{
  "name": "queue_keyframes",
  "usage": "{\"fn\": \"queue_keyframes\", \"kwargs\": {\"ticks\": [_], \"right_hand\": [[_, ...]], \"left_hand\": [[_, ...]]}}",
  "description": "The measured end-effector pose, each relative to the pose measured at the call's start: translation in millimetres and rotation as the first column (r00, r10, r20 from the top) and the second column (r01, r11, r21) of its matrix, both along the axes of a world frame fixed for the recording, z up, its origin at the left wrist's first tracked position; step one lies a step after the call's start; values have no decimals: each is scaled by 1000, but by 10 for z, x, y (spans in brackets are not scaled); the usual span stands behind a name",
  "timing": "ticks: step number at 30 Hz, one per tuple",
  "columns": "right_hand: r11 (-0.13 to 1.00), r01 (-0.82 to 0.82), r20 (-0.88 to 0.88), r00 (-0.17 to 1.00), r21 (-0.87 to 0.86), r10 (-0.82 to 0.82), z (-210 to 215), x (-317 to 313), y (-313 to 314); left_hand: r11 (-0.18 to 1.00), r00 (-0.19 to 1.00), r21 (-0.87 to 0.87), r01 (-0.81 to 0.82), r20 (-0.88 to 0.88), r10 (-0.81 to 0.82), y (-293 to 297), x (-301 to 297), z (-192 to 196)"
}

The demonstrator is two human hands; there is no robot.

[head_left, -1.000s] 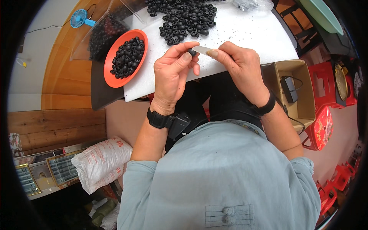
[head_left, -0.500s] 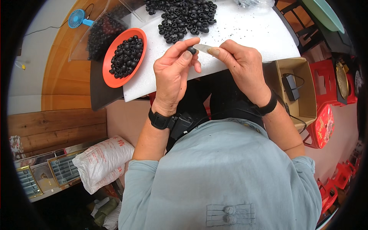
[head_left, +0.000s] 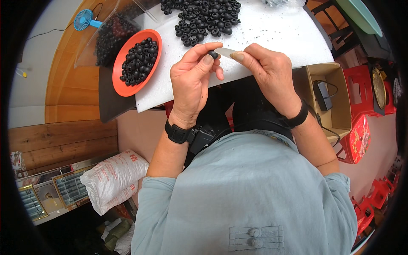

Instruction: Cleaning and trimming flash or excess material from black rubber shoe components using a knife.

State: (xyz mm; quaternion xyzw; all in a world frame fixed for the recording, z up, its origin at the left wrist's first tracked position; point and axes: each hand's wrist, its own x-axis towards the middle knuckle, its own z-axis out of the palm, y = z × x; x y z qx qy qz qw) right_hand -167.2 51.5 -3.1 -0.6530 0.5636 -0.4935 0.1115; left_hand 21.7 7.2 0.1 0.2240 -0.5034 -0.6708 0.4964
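Observation:
Between thumb and fingers, my left hand [head_left: 191, 78] pinches a small round black part [head_left: 213, 54]. My right hand [head_left: 270, 74] grips a short pale blade [head_left: 224, 52], its handle hidden in the fingers. The blade's tip meets the black part at its edge. Both hands are over the near edge of a white foam board [head_left: 263, 38]. A heap of similar hollow black parts [head_left: 208, 21] lies beyond them on the board. More black parts [head_left: 138, 61] fill a red-orange bowl [head_left: 122, 87] to the left of my left hand.
A clear plastic box [head_left: 114, 40] of dark parts stands behind the bowl, near a small blue fan [head_left: 83, 19]. To the right, a cardboard box [head_left: 316, 74] holds a black adapter [head_left: 323, 95]. Red stools [head_left: 357, 140] and a stuffed white sack [head_left: 112, 178] are lower down.
My hands stay almost in place, the blade still against the black part. The view has shifted very slightly.

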Motion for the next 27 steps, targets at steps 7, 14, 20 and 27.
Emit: {"fn": "queue_keyframes", "kwargs": {"ticks": [7, 14, 20, 27], "right_hand": [[1000, -2, -12, 1000, -5, 2, 18, 11, 5], [1000, -17, 0, 1000, 13, 17, -7, 17, -7], [977, -180, 475, 873, 110, 107, -43, -87, -3], [978, -168, 429, 898, 122, 101, -42, -61, 1]], "left_hand": [[1000, 999, 11, -29, -22, 30, 5, -33, -15], [998, 997, 10, -63, 36, 63, 26, -64, -12], [999, 999, 17, -40, 30, 40, 18, -92, 12], [998, 999, 32, -46, -5, 46, 40, -60, 14]]}}
